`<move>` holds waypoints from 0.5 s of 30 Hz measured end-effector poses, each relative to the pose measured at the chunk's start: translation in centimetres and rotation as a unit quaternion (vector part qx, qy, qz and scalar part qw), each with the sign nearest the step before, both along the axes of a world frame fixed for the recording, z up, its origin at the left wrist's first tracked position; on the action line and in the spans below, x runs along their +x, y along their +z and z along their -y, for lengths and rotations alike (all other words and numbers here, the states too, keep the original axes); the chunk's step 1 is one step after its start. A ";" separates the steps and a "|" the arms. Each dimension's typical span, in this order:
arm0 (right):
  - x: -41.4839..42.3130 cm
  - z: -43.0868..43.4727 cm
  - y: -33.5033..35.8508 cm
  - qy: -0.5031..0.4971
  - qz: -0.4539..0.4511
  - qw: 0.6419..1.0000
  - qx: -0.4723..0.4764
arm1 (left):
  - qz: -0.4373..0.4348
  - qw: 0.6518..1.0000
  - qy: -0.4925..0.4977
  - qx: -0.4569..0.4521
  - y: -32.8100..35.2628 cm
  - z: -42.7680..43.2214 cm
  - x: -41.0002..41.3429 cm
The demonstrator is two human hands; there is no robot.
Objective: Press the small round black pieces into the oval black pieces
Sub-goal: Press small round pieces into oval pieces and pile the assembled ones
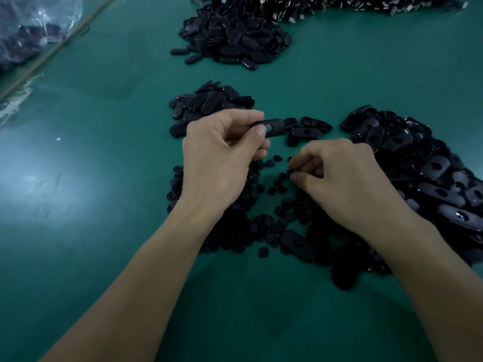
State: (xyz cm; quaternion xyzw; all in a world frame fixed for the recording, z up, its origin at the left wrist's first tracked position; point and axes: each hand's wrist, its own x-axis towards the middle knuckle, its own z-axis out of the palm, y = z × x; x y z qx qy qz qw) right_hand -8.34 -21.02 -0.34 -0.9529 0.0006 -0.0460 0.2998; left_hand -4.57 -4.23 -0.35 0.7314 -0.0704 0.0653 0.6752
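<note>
My left hand [222, 155] pinches an oval black piece [274, 128] between thumb and fingers, its centre hole facing me, held above the table. To its lower right, my right hand [339, 176] reaches with curled fingertips into the scatter of small round black pieces [271, 190]; its fingertips pinch at a round piece, mostly hidden. A big heap of oval pieces with holes [423, 176] lies to the right of that hand.
Behind my left hand sits a small pile of oval pieces [209, 103]. A larger pile [235, 40] lies further back, with metal-clipped parts [339, 3] along the far edge. A clear plastic bag [31, 30] rests at the top left on the green table [91, 178].
</note>
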 end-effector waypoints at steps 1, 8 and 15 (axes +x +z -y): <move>0.0 0.0 -0.1 0.002 0.004 1.000 -0.006 | 0.001 1.000 0.002 0.007 0.0 0.0 0.0; 0.2 0.0 -0.1 0.003 0.019 0.998 -0.061 | 0.009 0.999 0.016 0.039 -0.2 -0.2 0.2; 0.1 0.0 0.0 -0.014 0.028 0.998 -0.047 | 0.011 0.999 0.018 0.046 -0.4 -0.2 0.2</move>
